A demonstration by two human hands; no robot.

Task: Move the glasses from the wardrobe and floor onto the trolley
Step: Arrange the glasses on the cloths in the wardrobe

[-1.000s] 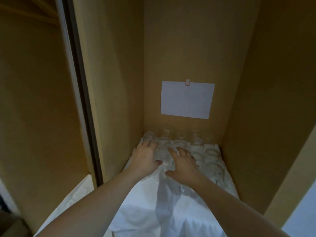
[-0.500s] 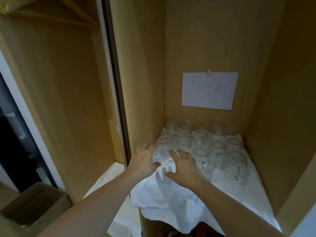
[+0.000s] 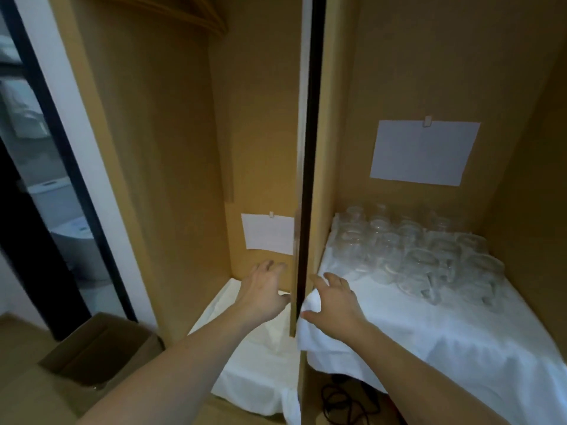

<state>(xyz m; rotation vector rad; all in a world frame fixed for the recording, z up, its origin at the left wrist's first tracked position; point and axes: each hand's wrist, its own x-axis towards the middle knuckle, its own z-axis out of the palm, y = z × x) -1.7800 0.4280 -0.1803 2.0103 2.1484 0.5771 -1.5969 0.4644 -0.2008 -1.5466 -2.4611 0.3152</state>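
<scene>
Several clear glasses point(image 3: 414, 256) stand close together on a white cloth point(image 3: 429, 326) at the back of the wardrobe's right compartment. My right hand point(image 3: 334, 299) hovers over the cloth's front left corner with fingers spread, empty, well short of the glasses. My left hand point(image 3: 264, 289) reaches into the left compartment on the other side of the dividing panel point(image 3: 306, 179), fingers spread and holding nothing, above another white cloth point(image 3: 257, 363). No trolley is in view.
White paper sheets hang on the back walls, one per compartment point(image 3: 420, 151) point(image 3: 267, 233). An open cardboard box point(image 3: 101, 348) sits on the floor at lower left. A black cable point(image 3: 340, 400) lies under the right shelf. A dark doorway opens at far left.
Both hands have drawn back from the glasses toward the shelf front. The left hand has crossed to the left side of the divider, and my view has swung left.
</scene>
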